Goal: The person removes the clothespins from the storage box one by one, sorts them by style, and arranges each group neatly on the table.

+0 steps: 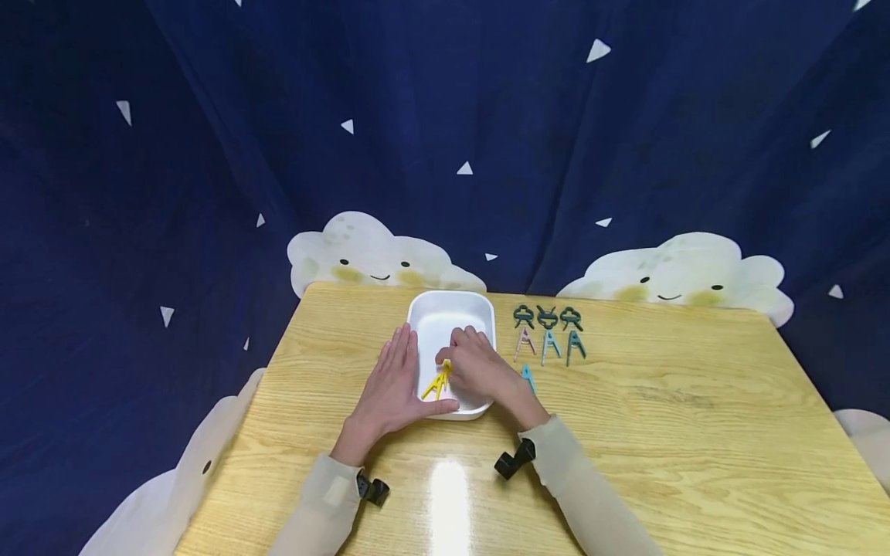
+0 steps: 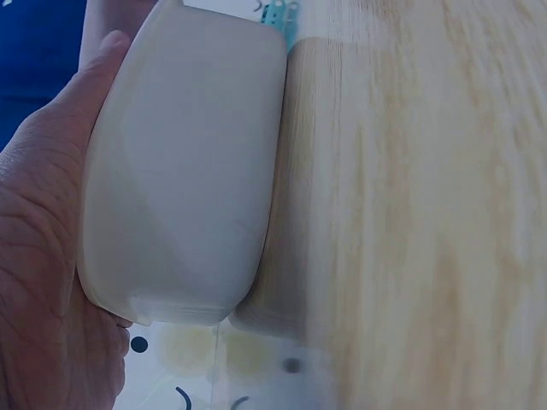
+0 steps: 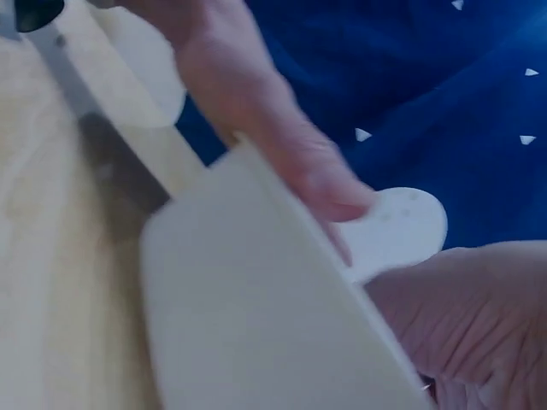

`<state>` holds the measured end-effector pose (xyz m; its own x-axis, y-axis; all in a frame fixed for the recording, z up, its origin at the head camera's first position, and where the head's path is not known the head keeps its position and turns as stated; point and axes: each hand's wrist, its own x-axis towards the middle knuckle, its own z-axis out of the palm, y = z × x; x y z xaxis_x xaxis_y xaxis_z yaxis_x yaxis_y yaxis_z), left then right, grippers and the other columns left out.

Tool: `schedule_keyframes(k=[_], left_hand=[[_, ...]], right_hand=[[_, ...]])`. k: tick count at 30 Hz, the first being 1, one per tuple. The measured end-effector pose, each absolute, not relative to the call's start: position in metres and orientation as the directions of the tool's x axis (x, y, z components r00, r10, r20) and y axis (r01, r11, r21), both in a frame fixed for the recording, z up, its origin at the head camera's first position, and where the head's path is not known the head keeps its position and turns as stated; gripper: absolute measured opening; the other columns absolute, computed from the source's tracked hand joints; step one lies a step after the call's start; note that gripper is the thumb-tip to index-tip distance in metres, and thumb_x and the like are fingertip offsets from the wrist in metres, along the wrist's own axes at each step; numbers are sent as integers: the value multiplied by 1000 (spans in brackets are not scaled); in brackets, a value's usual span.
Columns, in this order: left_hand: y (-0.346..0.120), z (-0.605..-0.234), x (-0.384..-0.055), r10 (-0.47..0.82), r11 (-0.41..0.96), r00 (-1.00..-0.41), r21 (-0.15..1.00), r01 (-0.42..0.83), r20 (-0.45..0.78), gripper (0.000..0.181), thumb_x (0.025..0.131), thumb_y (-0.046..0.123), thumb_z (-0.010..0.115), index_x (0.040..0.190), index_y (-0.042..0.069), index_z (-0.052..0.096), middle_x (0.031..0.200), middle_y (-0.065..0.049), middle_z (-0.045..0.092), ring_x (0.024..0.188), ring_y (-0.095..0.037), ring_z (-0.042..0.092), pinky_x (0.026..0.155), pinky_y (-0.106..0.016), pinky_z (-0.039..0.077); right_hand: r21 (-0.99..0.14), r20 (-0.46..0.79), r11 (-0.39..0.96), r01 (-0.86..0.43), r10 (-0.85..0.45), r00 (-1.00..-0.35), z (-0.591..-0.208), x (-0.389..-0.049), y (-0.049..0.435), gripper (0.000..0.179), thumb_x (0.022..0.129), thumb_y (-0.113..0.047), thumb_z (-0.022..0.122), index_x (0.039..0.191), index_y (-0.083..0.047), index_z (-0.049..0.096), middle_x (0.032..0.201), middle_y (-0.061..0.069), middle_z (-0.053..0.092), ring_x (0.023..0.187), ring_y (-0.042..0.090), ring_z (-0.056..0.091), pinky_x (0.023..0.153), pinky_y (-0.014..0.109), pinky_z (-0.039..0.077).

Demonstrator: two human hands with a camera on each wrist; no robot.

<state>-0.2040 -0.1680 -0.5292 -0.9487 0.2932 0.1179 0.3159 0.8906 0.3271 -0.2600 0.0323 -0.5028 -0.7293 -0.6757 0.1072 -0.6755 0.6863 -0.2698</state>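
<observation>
A white rectangular tray [image 1: 445,300] lies on the table. My left hand [image 1: 392,378] rests along its left wall with straight fingers, the thumb reaching over the near rim; the left wrist view shows this hand [image 2: 38,239] against the tray's outer side [image 2: 188,162]. Inside the tray, my right hand [image 1: 480,367] has curled fingers and pinches a yellow clothespin [image 1: 447,371]; its fingertips are partly hidden. Another yellow clothespin [image 1: 434,385] lies beside it on the tray floor. In the right wrist view, the tray wall [image 3: 248,290] hides the right hand's [image 3: 479,316] fingertips.
Right of the tray stand rows of clips: several dark green ones [image 1: 524,315], a pink clothespin [image 1: 525,343], a light blue one [image 1: 550,347] and a dark teal one [image 1: 575,347]. Another blue clothespin [image 1: 528,377] is partly behind the right wrist. A dark curtain [image 1: 445,116] hangs behind the table.
</observation>
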Motion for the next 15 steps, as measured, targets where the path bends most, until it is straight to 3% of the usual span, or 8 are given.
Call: schedule_keyframes(k=[6,12,15], left_hand=[[-168,-528,-204,293,889,-947,325,321,134,145,73,101,46,165,-4,5,174,-19,-1,162,-30,0,131,-42,4],[-168,-528,-203,298,880,-943,340,331,149,145,73,100,47,165,-5,7,174,-21,1,162,-30,0,131,-44,5],[-168,-529,-203,301,878,-941,342,336,152,144,74,99,48,164,-5,7,174,-20,0,162,-31,1,131,-44,5]], right_hand=[[-252,65,700,-668,-677,-733,-503,-260,36,59,74,-47,93,118,-12,77,101,0,52,95,21,42,84,35,37],[-194,117,687,-701,-693,-711,-512,-255,26,43,73,-51,90,93,-16,73,94,-3,49,90,18,40,81,32,36],[-136,127,697,-704,-692,-710,-516,-255,24,39,73,-49,88,89,-17,70,93,-3,49,90,18,41,79,32,36]])
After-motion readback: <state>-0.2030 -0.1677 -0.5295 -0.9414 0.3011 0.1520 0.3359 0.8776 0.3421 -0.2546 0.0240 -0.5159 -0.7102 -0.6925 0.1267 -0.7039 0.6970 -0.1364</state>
